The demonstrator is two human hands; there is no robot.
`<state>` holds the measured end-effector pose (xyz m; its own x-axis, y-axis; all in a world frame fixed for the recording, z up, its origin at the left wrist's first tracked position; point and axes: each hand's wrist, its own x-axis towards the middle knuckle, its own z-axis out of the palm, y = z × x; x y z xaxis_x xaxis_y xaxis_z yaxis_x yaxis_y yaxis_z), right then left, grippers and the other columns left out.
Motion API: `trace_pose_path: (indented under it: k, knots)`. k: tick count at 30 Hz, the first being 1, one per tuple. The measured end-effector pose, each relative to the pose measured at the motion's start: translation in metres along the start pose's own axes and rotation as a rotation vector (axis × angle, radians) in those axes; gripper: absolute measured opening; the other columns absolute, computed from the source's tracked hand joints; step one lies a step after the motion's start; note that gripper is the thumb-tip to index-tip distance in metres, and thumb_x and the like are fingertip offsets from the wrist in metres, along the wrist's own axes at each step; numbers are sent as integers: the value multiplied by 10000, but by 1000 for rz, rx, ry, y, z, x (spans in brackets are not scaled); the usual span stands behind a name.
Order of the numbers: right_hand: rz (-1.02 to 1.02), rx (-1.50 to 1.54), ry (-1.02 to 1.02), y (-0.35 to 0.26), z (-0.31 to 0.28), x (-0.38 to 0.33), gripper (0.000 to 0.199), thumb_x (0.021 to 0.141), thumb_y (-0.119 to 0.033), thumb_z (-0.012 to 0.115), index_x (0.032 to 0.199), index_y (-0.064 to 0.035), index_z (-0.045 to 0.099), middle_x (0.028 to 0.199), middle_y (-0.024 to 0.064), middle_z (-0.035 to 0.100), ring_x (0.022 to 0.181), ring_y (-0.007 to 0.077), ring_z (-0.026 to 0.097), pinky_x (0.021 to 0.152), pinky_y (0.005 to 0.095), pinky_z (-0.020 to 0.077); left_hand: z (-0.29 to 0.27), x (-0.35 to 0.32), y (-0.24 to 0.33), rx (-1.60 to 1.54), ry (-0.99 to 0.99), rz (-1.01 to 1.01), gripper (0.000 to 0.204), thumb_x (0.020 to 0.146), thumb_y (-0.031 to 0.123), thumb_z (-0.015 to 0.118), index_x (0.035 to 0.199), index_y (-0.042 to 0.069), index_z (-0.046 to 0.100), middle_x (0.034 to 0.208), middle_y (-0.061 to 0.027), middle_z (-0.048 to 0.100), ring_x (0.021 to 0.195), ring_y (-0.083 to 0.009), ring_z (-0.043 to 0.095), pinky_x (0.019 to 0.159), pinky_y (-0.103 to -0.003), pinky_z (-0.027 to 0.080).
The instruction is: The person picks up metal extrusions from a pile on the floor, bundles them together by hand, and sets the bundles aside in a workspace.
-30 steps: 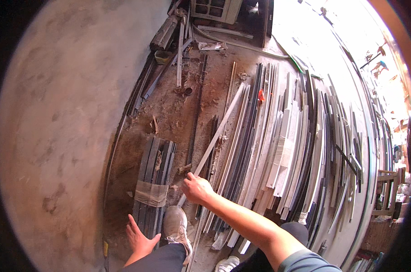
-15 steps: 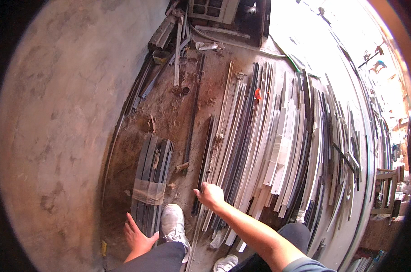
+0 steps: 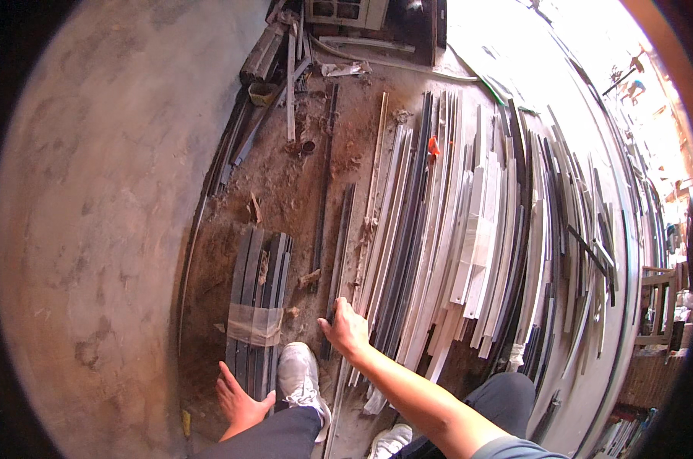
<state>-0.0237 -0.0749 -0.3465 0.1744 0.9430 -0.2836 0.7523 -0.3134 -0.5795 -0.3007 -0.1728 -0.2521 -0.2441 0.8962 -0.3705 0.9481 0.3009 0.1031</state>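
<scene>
My left hand (image 3: 239,402) is open at the near end of a taped bundle of dark grey metal profiles (image 3: 247,268). Its fingers lie along the bundle's left side and its thumb is on the right; whether it presses on the metal I cannot tell. Clear tape (image 3: 254,326) wraps the bundle's middle. My right hand (image 3: 346,329), fingers curled, is over a long dark strip (image 3: 341,245) right of the bundle. What those fingers hold, if anything, is hidden. A white shoe (image 3: 299,373) of mine stands beside the bundle.
Many long white and dark profiles (image 3: 438,229) lie side by side on the dusty floor to the right. A bare wall (image 3: 102,229) rises at left. Farther off are a small tub (image 3: 263,94), leaning lengths and a pale hose (image 3: 407,67). A wooden frame (image 3: 656,306) stands far right.
The view has shifted slightly, so the far things sit higher and farther left. Both hands keep nearly the same places beside the bundle and the dark strip.
</scene>
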Motion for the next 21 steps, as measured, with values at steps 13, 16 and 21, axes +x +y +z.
trace_pose_path:
  k: [13, 16, 21]
  knots:
    - [447, 1641, -173, 20, 1, -3, 332, 1007, -293, 459, 1226, -54, 530, 1061, 175, 721, 891, 248, 716, 818, 380, 570, 1, 0, 0, -26, -25, -53, 1427, 584, 426, 894, 1606, 79, -40, 1466, -371, 328, 1349, -518, 360, 1142, -567, 289]
    - [523, 1784, -228, 25, -10, -6, 345, 1038, -370, 492, 1171, -55, 538, 1029, 160, 723, 843, 240, 716, 783, 379, 572, 2, 2, 0, -53, 7, -11, 1436, 567, 412, 903, 1608, 88, -31, 1451, -368, 345, 1337, -518, 374, 1135, -562, 304]
    - [555, 1163, 164, 29, -15, -13, 273, 912, -180, 767, 1045, -61, 561, 750, -2, 581, 584, 91, 539, 518, 279, 456, 2, 1, 7, -34, 41, -18, 1445, 542, 391, 912, 1610, 93, -15, 1422, -339, 370, 1300, -500, 413, 1118, -552, 334]
